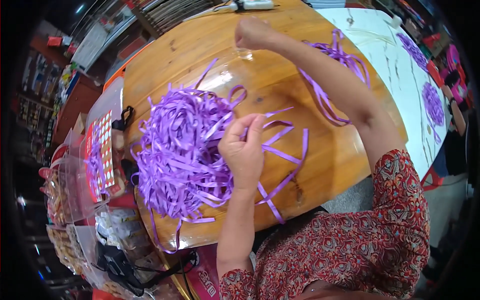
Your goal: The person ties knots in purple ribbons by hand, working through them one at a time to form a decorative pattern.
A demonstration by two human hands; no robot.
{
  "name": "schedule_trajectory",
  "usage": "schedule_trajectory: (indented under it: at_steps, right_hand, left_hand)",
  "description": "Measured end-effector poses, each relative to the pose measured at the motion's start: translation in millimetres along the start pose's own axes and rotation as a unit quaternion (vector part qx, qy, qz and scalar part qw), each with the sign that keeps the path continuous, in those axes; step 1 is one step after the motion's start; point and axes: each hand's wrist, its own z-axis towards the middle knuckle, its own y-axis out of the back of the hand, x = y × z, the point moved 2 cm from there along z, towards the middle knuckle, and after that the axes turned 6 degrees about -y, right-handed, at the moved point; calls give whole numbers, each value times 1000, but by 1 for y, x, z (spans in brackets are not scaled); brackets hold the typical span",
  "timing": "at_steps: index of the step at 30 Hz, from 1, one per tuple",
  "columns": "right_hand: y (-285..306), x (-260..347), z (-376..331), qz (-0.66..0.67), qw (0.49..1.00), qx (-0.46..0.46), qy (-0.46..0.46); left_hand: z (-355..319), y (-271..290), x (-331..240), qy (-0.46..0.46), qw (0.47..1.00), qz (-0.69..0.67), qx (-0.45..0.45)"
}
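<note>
A big tangled heap of shiny purple ribbon (182, 145) lies on the wooden table. My left hand (244, 150) is at the heap's right edge, thumb and fingers pinched on a purple ribbon strip (278, 112) whose pointed end sticks out to the right. Several loose ribbon lengths trail across the wood below and beside that hand. Farther off, my right hand (254, 34) is raised over the far part of the table, its fingers closed in a fist. Whatever it may hold is hidden.
A smaller purple ribbon bunch (350, 57) lies beyond my right forearm. The white marbled table (400, 75) at right bears more ribbon bundles, with another person's arm (457, 115) beside it. Plastic containers (82, 165) stand along the left; a white tool (254, 5) lies at the far edge.
</note>
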Motion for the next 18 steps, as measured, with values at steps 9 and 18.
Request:
schedule_trajectory:
  at_steps: [9,18]
  right_hand:
    - [-33,-16,42,-85,962,229,119]
    - [-36,-2,44,-114,953,266,93]
  left_hand:
    - [4,2,-10,76,995,-61,21]
    - [4,6,-10,46,993,-111,4]
